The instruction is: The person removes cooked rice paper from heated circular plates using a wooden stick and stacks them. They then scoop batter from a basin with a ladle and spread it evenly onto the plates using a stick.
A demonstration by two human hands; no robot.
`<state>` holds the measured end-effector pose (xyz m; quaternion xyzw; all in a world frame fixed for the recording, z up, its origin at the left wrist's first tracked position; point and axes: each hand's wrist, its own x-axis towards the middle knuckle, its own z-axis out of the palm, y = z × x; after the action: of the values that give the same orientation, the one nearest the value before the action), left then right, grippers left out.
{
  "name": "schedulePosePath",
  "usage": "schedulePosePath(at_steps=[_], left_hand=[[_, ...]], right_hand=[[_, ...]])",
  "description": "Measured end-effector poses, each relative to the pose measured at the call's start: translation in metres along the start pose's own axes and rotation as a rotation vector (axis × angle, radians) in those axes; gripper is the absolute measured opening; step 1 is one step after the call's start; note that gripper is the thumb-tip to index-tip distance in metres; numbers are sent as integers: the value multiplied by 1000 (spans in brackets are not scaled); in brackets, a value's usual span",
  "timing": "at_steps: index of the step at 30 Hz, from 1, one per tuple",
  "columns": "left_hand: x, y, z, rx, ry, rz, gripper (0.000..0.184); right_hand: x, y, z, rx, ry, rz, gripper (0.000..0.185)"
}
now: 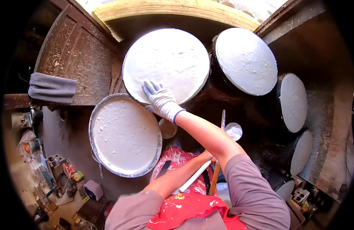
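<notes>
My right hand [160,100], in a striped white glove with grey fingertips, lies near the front edge of a large round container filled with a thick white material [169,61]. Its fingers are stretched out and slightly apart, and nothing is held in them. My left forearm [177,174] crosses beneath the right one, which hides the left hand. Near that crossing are a wooden handle [214,179], a long white strip [195,176] and a narrow upright blade [223,119]. Whether my left hand grips any of these cannot be made out.
A second tub of smoother white material [125,134] stands at front left. More white-topped round containers [246,61] curve along the right. A small cup of white stuff [233,131] sits beside my right forearm. A grey cloth [52,88] hangs over a wooden panel [79,57].
</notes>
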<state>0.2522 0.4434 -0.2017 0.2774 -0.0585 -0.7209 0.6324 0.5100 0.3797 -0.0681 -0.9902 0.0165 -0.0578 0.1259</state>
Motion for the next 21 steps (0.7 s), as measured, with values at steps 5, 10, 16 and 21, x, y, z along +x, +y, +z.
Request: schedulePosePath(at_steps=[5, 10, 16, 21], left_hand=[[-13, 56, 19, -166, 94, 122, 24], [-23, 48, -9, -152, 137, 2, 19], [-37, 98, -10, 32, 151, -381, 23], [-26, 99, -25, 86, 243, -460, 34]], right_hand=[[21, -9, 9, 98, 164, 85, 20], [24, 1, -57, 450, 344, 656, 23], [-49, 37, -162, 1221, 1247, 656, 23], [-227, -37, -245, 1125, 1594, 765, 18]])
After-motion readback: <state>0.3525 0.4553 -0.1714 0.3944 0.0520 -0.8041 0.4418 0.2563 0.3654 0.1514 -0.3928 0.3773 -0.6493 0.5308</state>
